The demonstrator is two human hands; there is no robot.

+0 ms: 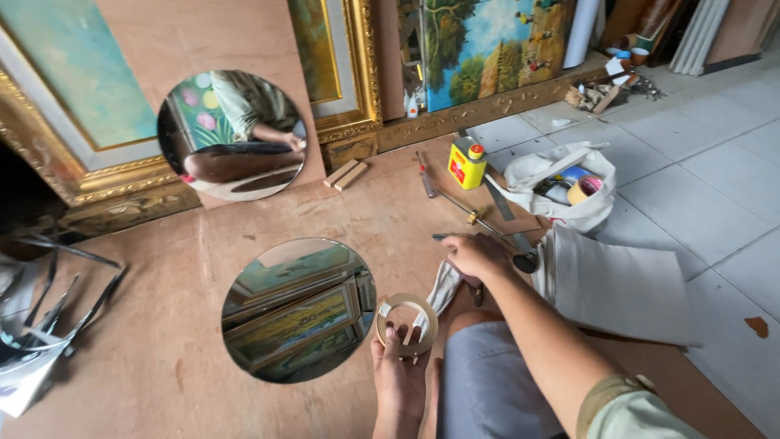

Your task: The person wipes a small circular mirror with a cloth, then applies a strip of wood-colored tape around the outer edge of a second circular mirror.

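Note:
My left hand holds a roll of tan tape upright by its lower rim, just right of a round mirror that lies flat on the brown board floor. My right hand reaches forward with fingers curled onto a white cloth and dark tools beside my knee; what it grips is hidden. A second round mirror leans against a board at the back.
A yellow can with a red cap, a screwdriver and two wood blocks lie ahead. A white bag with tape rolls sits right, on grey tiles. Gold-framed paintings line the back. Black strips pile at left.

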